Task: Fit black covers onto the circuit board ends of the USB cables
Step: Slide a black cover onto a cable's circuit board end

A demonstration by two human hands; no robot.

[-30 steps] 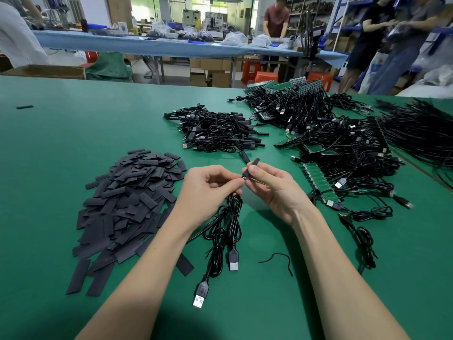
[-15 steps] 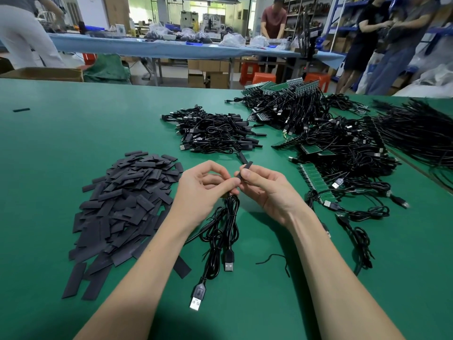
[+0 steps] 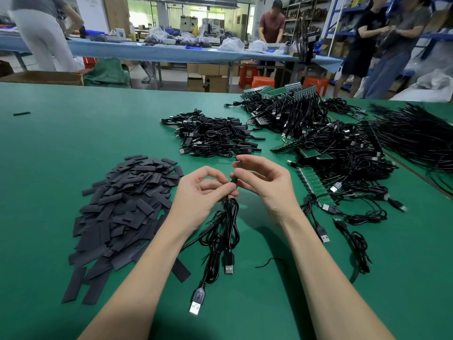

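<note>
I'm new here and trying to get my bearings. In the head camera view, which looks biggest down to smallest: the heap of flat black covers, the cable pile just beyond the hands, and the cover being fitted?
1. Heap of flat black covers, though it lies nearer the camera.
2. Cable pile.
3. Cover being fitted, pinched between left hand and right hand; clearly smallest.

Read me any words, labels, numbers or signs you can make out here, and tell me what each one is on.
No text can be read anywhere.
USB plug near the bottom: a moulded mark, too small to make out.
Green circuit boards: any printing too small to read.
Cardboard boxes under the far table: no legible print.
Black covers: plain, no markings.
</note>
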